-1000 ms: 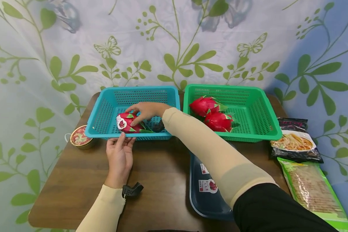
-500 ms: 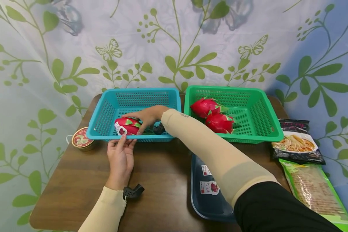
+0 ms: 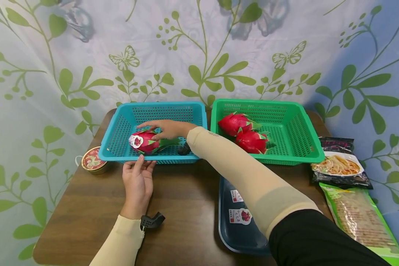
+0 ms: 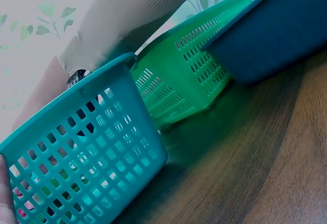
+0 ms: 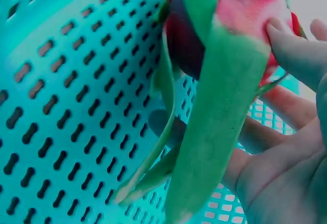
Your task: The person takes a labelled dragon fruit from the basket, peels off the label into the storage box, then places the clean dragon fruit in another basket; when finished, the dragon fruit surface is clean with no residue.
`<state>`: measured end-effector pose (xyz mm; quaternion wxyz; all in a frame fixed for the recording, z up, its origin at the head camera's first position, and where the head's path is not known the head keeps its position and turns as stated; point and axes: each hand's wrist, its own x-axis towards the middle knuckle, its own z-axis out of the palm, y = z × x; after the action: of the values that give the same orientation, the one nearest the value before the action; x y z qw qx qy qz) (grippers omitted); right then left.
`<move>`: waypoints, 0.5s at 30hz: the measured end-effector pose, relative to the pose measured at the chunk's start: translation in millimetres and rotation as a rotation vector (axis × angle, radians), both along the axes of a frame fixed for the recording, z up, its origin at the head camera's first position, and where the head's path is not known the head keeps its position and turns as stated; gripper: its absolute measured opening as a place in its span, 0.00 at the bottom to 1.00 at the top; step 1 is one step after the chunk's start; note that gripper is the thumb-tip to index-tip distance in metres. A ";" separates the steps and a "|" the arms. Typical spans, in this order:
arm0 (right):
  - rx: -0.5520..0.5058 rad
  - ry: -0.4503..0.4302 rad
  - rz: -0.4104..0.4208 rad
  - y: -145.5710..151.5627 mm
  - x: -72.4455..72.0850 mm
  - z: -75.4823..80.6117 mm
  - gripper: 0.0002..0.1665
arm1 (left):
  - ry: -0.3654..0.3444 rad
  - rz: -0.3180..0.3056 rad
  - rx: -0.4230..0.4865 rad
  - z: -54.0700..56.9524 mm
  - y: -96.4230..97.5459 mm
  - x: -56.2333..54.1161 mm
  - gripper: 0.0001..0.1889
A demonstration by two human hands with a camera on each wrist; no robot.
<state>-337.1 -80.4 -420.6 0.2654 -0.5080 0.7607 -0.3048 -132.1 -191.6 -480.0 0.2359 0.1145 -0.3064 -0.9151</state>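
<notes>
A red dragon fruit (image 3: 147,144) with green scales lies inside the blue basket (image 3: 176,159). It bears a white sticker (image 3: 136,141) on its left end. My right hand (image 3: 171,129) reaches over and holds it; in the right wrist view the thumb (image 5: 294,45) touches the fruit's red skin, and the other fingers pass behind its long green leaves (image 5: 219,117). My left hand (image 3: 138,188) grips the basket's front rim, thumb on top and fingers below. Only a sliver of that hand's fingers (image 4: 5,193) shows in the left wrist view.
A green basket (image 3: 296,159) at right holds two dragon fruits (image 3: 251,140). Below my right sleeve lies a dark blue tray (image 3: 234,240) with stickers (image 3: 240,216). A round tin (image 3: 94,160) stands left; a black noodle packet (image 3: 340,166) and a green-edged packet (image 3: 362,218) lie right.
The dragon fruit in the blue basket has turned under my right hand, shifting its sticker. My right fingers have moved over its back side. My left hand stays at the rim.
</notes>
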 end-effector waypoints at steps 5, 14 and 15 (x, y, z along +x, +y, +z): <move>0.104 0.164 0.048 -3.1 8.2 2.4 0.37 | 0.018 -0.008 0.012 -1.3 -0.4 1.1 0.27; 0.099 0.159 0.110 -11.9 6.2 -7.9 0.68 | 0.055 0.006 0.005 -0.8 0.3 -0.3 0.18; 0.108 0.182 0.100 -13.3 5.3 -9.0 0.71 | 0.056 0.003 0.004 -0.6 0.3 -0.5 0.19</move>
<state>-331.8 -93.7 -429.6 0.2373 -0.5559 0.7705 -0.2023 -132.6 -191.3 -480.6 0.2457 0.0895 -0.2977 -0.9181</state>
